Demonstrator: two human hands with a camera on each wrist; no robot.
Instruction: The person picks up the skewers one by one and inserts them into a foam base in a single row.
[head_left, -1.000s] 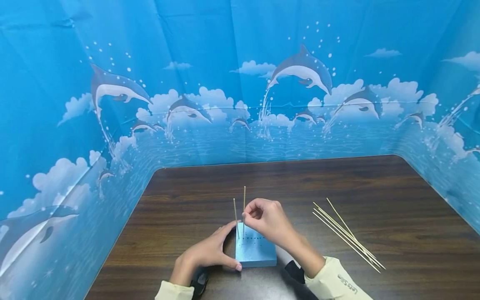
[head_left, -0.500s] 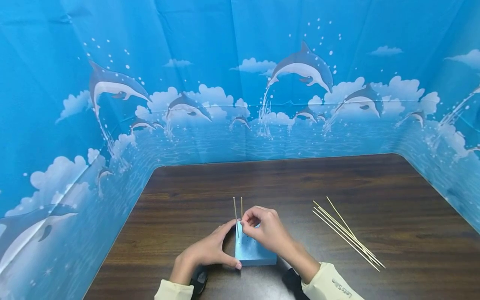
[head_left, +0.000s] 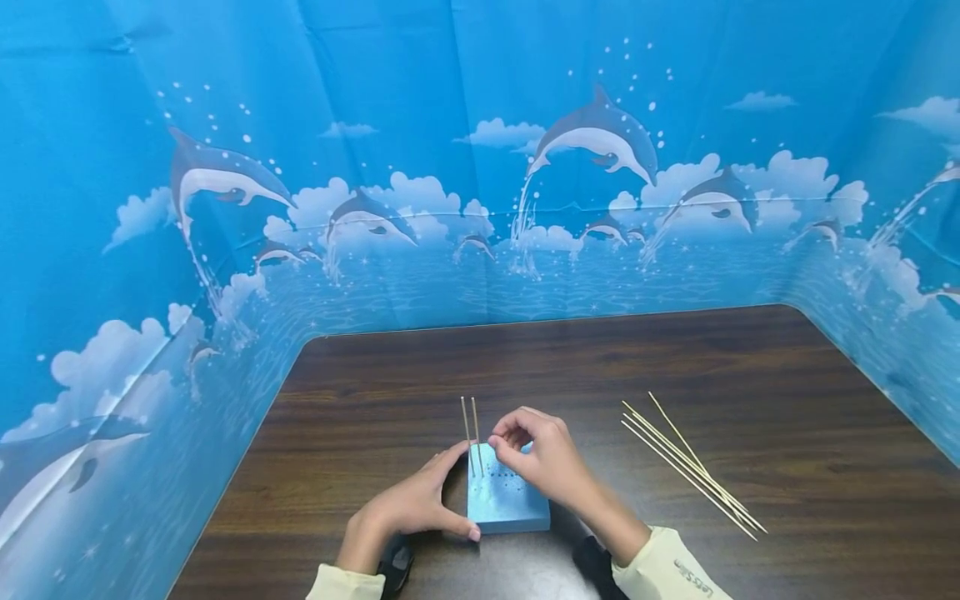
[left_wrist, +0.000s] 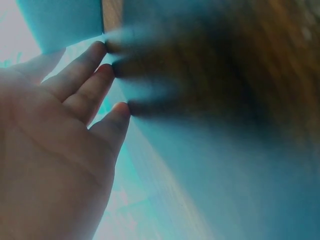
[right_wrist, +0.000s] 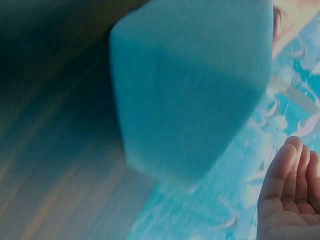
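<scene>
Blurred blue fills both wrist views, so the block [right_wrist: 190, 90] shows there only as a soft mass with the right hand's fingers [right_wrist: 290, 195] cut off at the corner, and the left hand's fingers [left_wrist: 85, 80] lie straight against a smeared edge. Seen from the head, the block [head_left: 504, 500] sits near the table's [head_left: 750, 375] front edge with two sticks [head_left: 470, 429] upright in its far left holes. The left hand [head_left: 408, 508] braces its left side with relaxed fingers; the right hand [head_left: 542, 458] hovers curled over the top, just beside the sticks, though whether it touches one I cannot tell, and loose sticks [head_left: 690, 467] lie well apart to the right.
</scene>
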